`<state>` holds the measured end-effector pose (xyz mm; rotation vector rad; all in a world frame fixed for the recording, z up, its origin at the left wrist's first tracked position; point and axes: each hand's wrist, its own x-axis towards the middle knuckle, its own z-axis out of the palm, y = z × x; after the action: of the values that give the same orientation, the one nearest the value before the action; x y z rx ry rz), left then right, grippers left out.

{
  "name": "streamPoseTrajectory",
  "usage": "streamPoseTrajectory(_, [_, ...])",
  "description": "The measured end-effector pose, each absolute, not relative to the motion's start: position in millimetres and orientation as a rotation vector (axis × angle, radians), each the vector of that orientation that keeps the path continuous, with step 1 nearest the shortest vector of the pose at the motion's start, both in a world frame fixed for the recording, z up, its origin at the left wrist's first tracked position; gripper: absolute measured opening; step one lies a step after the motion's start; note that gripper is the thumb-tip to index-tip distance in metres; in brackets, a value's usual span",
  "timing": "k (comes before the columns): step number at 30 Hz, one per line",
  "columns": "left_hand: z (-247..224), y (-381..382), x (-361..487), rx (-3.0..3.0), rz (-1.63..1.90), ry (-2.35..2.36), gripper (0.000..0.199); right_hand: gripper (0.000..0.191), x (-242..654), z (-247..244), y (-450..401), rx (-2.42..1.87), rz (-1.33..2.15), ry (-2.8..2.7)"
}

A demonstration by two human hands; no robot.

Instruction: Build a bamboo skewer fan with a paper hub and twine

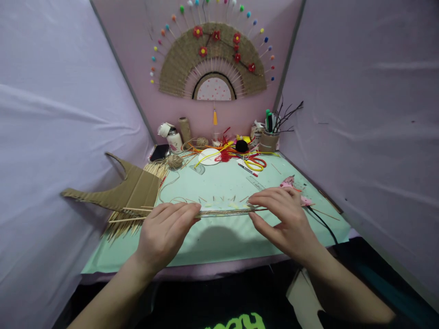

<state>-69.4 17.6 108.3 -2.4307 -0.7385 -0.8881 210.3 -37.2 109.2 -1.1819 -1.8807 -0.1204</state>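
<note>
A thin strip of twine-wrapped work (224, 213) stretches level between my two hands, seen nearly edge-on above the green tabletop. My left hand (167, 230) is closed round its left end, fingers together and pointing right. At the other end, my right hand (283, 219) pinches the strip between thumb and fingers. Short thin stick tips (224, 198) show just beyond the strip. Two thin sticks (128, 220) poke out to the left of my left hand. Whatever lies under my palms is hidden.
Cut cardboard (137, 189) rests over a heap of thin sticks (118, 228) at left. Scissors (254, 163), a marker (247, 170), twine balls and a cup of twigs (269, 140) stand behind. A pink glue gun (288, 182) with a black cable lies at right.
</note>
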Motion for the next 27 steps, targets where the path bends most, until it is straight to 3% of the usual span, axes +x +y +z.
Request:
streamPoseTrajectory(5, [105.6, 17.1, -71.6, -2.446, -0.873, -0.733, 0.02, 0.003, 205.9, 113.3, -36.1, -1.176, -0.091, -1.934])
streamPoseTrajectory(11, [106.4, 16.8, -72.4, -2.441, -0.88, -0.734, 0.023, 0.007, 210.4, 113.0, -37.7, -1.187, -0.191, -1.92])
streamPoseTrajectory(15, [105.9, 17.2, -70.9, -2.427, -0.883, -0.791, 0.019, 0.029, 209.2, 108.5, -34.4, -1.166, -0.393, -1.977])
streamPoseTrajectory(18, [105.8, 17.4, -70.0, -2.44, -0.877, -0.831, 0.02, 0.022, 205.5, 104.5, -29.8, -1.146, -0.475, -1.994])
streamPoseTrajectory(24, [117.2, 8.3, -61.7, -2.43, -0.899, -0.93, 0.059, 0.014, 200.0, 102.7, -23.8, -1.149, -0.489, -1.981])
streamPoseTrajectory(27, [121.3, 2.8, -49.2, -2.477, -0.932, -0.883, 0.064, 0.014, 197.1, 103.4, -22.5, -1.138, -0.495, -1.984])
